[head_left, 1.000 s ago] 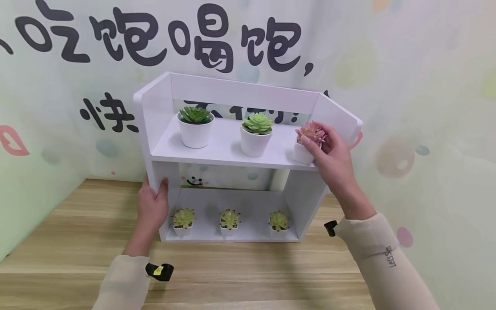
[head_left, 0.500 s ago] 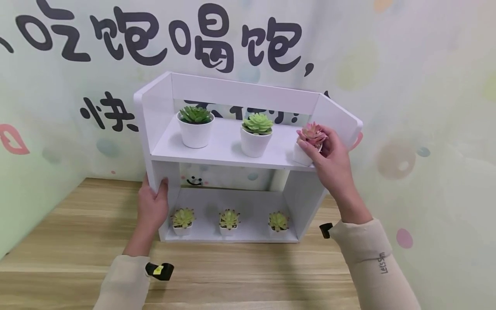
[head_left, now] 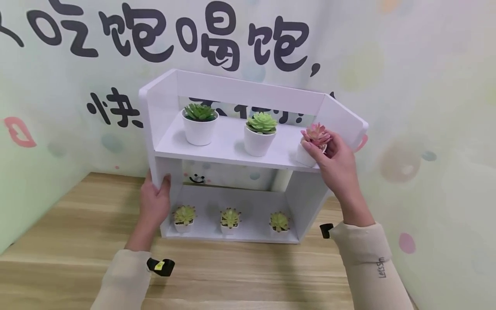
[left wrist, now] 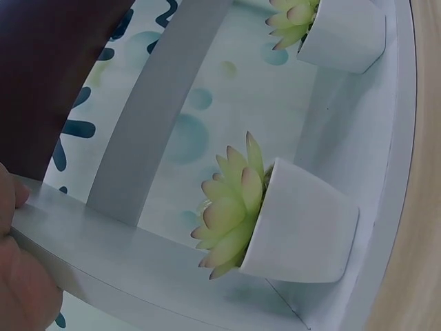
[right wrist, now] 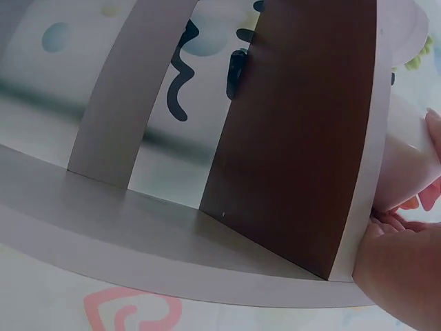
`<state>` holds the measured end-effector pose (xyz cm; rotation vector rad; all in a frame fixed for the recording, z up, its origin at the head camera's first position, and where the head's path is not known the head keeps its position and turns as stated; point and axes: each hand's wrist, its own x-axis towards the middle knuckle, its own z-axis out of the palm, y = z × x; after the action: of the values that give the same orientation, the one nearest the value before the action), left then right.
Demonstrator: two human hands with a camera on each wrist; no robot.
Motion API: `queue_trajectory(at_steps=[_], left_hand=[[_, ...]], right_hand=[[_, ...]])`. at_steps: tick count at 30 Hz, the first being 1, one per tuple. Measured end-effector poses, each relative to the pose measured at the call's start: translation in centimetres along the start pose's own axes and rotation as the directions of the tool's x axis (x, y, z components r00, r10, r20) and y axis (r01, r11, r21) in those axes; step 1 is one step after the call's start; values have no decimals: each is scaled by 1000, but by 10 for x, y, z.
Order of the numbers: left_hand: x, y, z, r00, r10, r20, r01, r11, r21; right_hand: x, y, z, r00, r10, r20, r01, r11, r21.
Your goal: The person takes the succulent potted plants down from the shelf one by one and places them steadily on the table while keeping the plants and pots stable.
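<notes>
A white two-tier shelf point(head_left: 228, 161) stands on the wooden table. My left hand point(head_left: 154, 200) grips the edge of its left side panel, with the thumb on the inner side. On the upper tier at right, my right hand point(head_left: 341, 165) holds a white pot with a pink succulent point(head_left: 317, 134), thumb in front and the other fingers partly hidden behind. The pot point(right wrist: 406, 155) appears at the right edge of the right wrist view, on the upper board. Left of it stand a light green succulent point(head_left: 260, 135) and a dark green succulent point(head_left: 199, 125), both in white pots.
Yellow-green succulents in small white pots stand along the lower tier: left point(head_left: 184, 217), middle point(head_left: 230, 219) and right point(head_left: 279, 221). The wooden table point(head_left: 232, 275) extends in front of the shelf. Behind is a wall point(head_left: 418, 86) with black lettering and coloured dots.
My right wrist and forearm have swung slightly left and down, while the fingers stay at the pink succulent's pot. The left hand keeps its grip. The head view has shifted a little.
</notes>
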<state>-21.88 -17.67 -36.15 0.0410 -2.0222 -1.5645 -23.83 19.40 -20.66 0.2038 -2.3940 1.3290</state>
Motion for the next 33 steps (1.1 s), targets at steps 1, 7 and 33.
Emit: queue_trajectory(at_steps=[1,7,33], left_hand=[[1,0,1,1000,3,2,-3,1000,-3],[1,-2,1,1000,-11,10,11,1000,1],[2,-1,-1,999,-30,19,30,999,13]], right_hand=[[0,0,-1,1000,3,-1,-3,1000,-6],[0,-1,-4,1000,2,-7,-2,1000,2],[-2,3,-1,997,-68,-32,73,981,179]])
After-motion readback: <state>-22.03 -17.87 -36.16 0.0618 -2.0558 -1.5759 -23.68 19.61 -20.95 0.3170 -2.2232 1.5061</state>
